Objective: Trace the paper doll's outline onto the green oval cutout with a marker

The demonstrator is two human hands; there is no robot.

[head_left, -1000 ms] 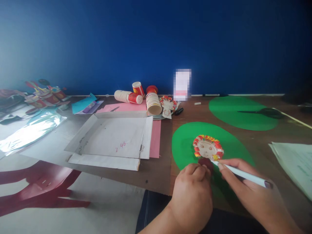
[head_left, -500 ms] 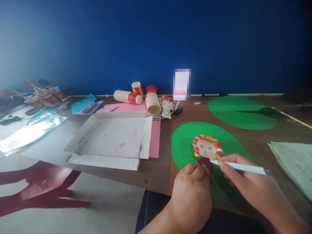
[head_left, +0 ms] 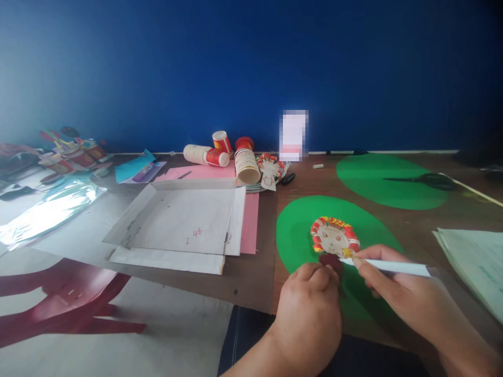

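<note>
A paper-cup face (head_left: 335,236) with a red and yellow curled rim and drawn eyes lies on a green paper oval (head_left: 293,222). A small dark red piece (head_left: 329,258) shows just below the face. My left hand (head_left: 308,314) is closed, its fingertips hidden at that dark red piece, seemingly gripping it. Between the thumb and fingers of my right hand (head_left: 393,283) is a white marker (head_left: 401,267), its tip close to the dark red piece and the face's lower edge.
A shallow white cardboard lid (head_left: 176,220) rests left on pink paper (head_left: 250,225). Behind are stacked paper cups (head_left: 247,167) and another cup figure (head_left: 269,173). Scissors (head_left: 432,181) lie on a second green oval (head_left: 365,180); papers (head_left: 471,262) are at right. A dark red chair (head_left: 78,298) stands lower left.
The back end of the marker has risen slightly, and my right hand has shifted a little with it. My left hand and the cup face stay where they were.
</note>
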